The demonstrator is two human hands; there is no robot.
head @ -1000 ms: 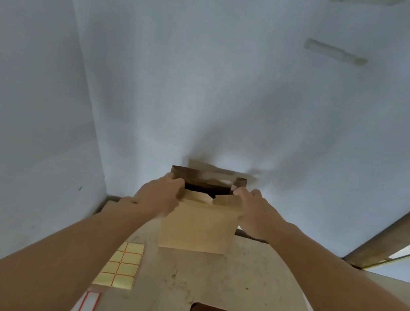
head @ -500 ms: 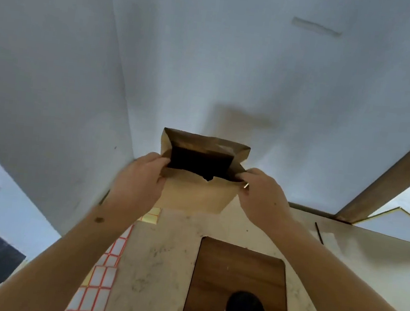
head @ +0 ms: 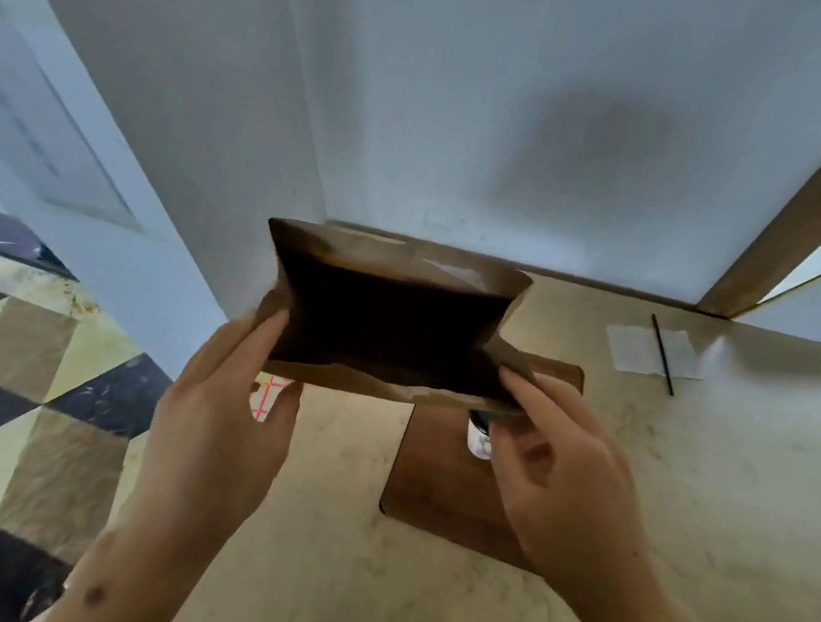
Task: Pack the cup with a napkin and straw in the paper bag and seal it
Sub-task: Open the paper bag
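1. Since half a second ago the view has tipped down and right: more of the pale counter (head: 685, 499) shows, the napkin and straw have come into sight at far right, and the bag's mouth is spread wider and square.
2. The counter runs to a white wall; 1 dark wooden board (head: 433, 484) lies on it, partly under the hands.
3. 1 brown paper bag (head: 378, 384) is held up off the counter, its open mouth facing the camera, its long axis running left to right, its inside dark and seemingly empty.
4. The left hand (head: 214, 421) pinches the bag's left side, fingers curled on the paper.
5. The right hand (head: 560, 463) grips the bag's right corner between thumb and fingers.
6. 1 cup (head: 480, 435), white with a dark lid, stands on the board just below the bag's near edge and just beside the right hand, mostly hidden by both. The right hand looks the nearer one for picking it up.
7. 1 white napkin (head: 636, 349) lies flat, well apart to the right.
8. 1 thin black straw (head: 662, 354) lies across the napkin, pointing away and toward the viewer.
9. A corner of a red-lined sticker sheet (head: 267, 396) peeks between the left hand and the bag.
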